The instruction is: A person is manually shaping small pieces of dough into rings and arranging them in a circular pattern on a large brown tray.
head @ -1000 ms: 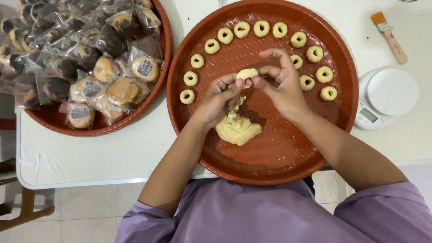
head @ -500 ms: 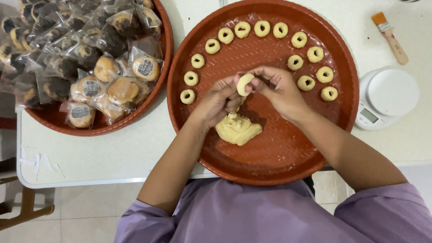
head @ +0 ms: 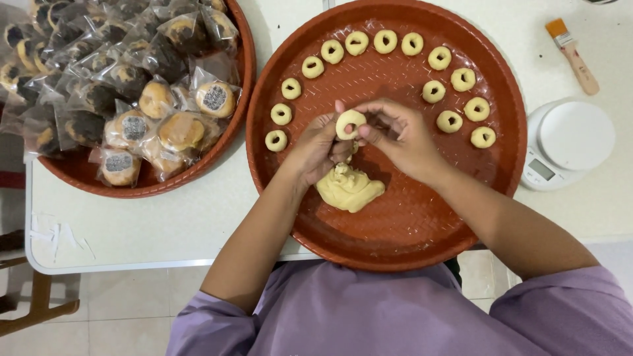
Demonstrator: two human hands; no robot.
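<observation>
Holding one pale round dough ring (head: 350, 123) above the round red-brown woven tray (head: 395, 231).
Both hands, left (head: 318, 146) and right (head: 399, 135), pinch it, just above the pale dough lump (head: 349, 189).

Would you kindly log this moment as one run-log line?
left hand + right hand: pinch pale ring-shaped dough piece | above pale dough lump | round brown woven tray

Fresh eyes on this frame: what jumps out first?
Both hands, left hand and right hand, pinch a dough ring over the round red tray, above a dough lump. Finished rings arc along the tray's far side. Wrapped pastries fill a second tray at left.
</observation>
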